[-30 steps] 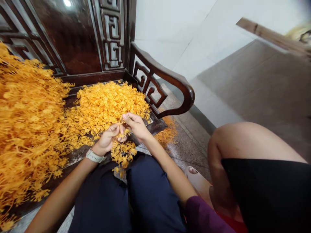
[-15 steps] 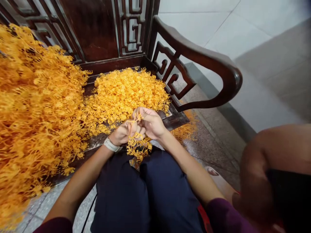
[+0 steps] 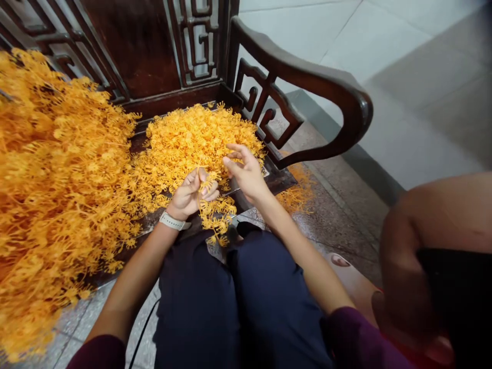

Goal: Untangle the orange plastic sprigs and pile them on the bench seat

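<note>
My left hand [image 3: 194, 193], with a pale watch band on the wrist, is closed on an orange plastic flower sprig [image 3: 217, 218]. The sprig's branching florets hang below the fingers, above my knees. To the right and a little farther off, my right hand [image 3: 246, 171] has its fingers apart and nothing visible in them. It hovers at the near right edge of a pile of loose orange floret pieces [image 3: 200, 136] on the bench seat. On the left rises a much bigger heap of orange stemmed sprigs [image 3: 65, 184].
A dark carved wooden bench [image 3: 156, 51] holds both piles, its curved armrest [image 3: 323, 89] standing at the right. More orange pieces [image 3: 298, 192] lie on the floor beyond the seat corner. Another person's bare limb [image 3: 442, 220] is close on the right.
My right hand has come away from the left, moving up toward the smaller pile with its fingers opening. My left hand still holds the sprig, slightly farther left. The view has shifted slightly.
</note>
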A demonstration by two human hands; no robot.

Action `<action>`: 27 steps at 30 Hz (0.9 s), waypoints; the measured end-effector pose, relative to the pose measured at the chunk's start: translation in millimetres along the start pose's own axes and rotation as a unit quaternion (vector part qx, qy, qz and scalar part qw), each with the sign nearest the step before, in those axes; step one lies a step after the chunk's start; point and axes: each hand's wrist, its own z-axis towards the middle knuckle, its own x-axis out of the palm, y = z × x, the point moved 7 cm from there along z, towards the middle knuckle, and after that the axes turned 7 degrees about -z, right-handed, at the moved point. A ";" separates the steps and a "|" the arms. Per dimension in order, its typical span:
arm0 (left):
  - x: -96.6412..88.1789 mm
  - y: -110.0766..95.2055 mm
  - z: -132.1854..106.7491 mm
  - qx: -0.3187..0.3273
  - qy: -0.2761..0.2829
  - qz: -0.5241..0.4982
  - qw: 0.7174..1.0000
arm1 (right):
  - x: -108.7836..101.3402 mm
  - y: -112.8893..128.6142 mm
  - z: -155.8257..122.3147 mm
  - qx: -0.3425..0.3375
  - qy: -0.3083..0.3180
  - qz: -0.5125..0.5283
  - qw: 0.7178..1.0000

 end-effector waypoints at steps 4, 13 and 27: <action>3.7 -4.3 14.3 -0.045 0.022 0.054 0.997 | -14.7 -16.1 9.7 -0.018 -0.042 -0.085 0.995; -9.0 -13.8 5.7 -0.001 0.002 0.049 0.999 | 27.5 41.7 11.7 -0.017 0.268 -0.179 0.946; -5.2 -5.0 -18.4 -0.120 0.225 0.001 0.967 | 91.0 42.4 -27.4 0.122 0.560 -0.071 0.816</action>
